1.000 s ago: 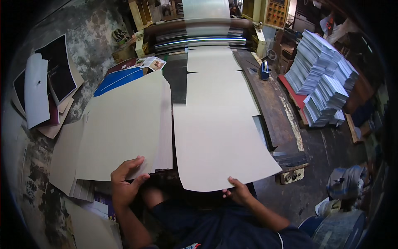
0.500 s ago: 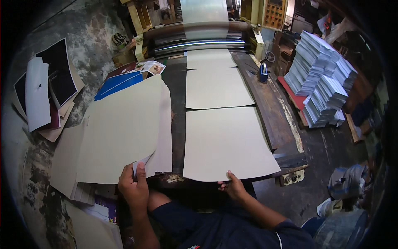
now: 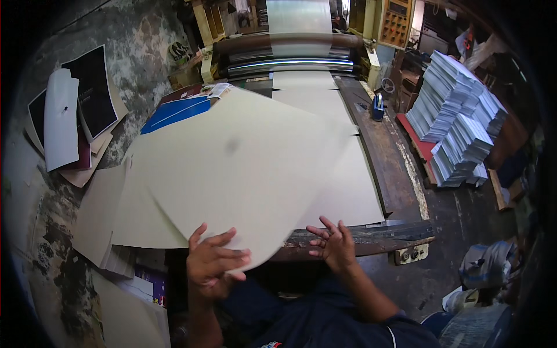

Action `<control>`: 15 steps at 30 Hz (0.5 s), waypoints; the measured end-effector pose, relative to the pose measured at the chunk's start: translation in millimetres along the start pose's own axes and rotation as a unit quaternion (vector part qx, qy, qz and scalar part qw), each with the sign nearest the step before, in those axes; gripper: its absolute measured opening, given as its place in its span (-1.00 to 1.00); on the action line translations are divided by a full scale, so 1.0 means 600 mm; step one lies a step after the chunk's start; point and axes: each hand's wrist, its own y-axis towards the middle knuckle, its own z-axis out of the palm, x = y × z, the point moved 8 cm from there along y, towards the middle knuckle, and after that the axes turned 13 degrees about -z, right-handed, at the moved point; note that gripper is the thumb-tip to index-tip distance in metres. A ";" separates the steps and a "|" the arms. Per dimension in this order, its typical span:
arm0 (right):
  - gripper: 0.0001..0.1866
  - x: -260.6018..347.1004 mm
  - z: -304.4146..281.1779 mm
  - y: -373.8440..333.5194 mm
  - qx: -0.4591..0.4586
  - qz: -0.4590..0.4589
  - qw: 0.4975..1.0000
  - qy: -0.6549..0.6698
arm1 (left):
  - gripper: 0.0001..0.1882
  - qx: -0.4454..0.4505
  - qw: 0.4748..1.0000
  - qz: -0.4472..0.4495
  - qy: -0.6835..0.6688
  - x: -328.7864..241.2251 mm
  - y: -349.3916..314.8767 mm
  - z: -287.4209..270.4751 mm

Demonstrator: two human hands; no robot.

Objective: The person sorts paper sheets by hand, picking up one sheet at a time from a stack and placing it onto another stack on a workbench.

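A large cream paper sheet (image 3: 249,168) is slanted across the gap between the left stack and the feed table, slightly blurred. My left hand (image 3: 216,262) grips its near corner, with fingers on top and the thumb low at the edge. My right hand (image 3: 335,245) is raised just right of that sheet, fingers spread, holding nothing. Beneath the slanted sheet, another cream sheet (image 3: 362,194) lies on the feed table, in line with sheets leading to the machine's rollers (image 3: 290,65). The stack of cream sheets (image 3: 139,223) stands to the left, partly covered.
A control panel (image 3: 396,23) is at the machine's far right. White paper piles (image 3: 447,98) stand on a red board to the right. A blue tape dispenser (image 3: 378,107) rests on the table's right side. Dark printed sheets (image 3: 93,87) lean at the left.
My left hand has moved right, swinging the top sheet off the stack toward the feed table. My right hand has let go of the sheet on the table and risen with fingers spread.
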 end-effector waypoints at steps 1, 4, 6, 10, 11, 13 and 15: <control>-0.23 0.030 0.044 -0.014 0.112 -0.034 0.993 0.029 | -0.71 0.041 0.998 0.045 0.015 -0.018 -0.001 0.013; -0.30 0.079 0.088 -0.041 0.248 -0.086 0.962 0.071 | -0.60 0.127 0.986 0.092 0.054 -0.051 -0.011 0.038; -0.46 0.079 0.044 -0.030 0.127 -0.085 0.984 -0.091 | -0.56 0.153 0.983 0.069 0.072 -0.056 -0.012 0.050; -0.70 0.030 -0.023 -0.034 0.112 -0.005 0.994 0.003 | -0.36 0.011 0.995 0.025 0.091 -0.005 0.013 -0.011; -0.74 0.020 -0.037 -0.041 0.065 0.009 0.998 -0.013 | -0.34 0.004 0.994 0.019 0.112 0.014 0.018 -0.021; -0.73 -0.006 -0.073 -0.054 0.038 0.035 0.998 -0.025 | -0.42 0.003 0.994 -0.026 0.103 0.039 0.029 -0.033; -0.70 -0.045 -0.126 -0.068 -0.007 0.069 0.996 -0.049 | -0.44 0.009 0.995 -0.047 0.083 0.060 0.032 -0.034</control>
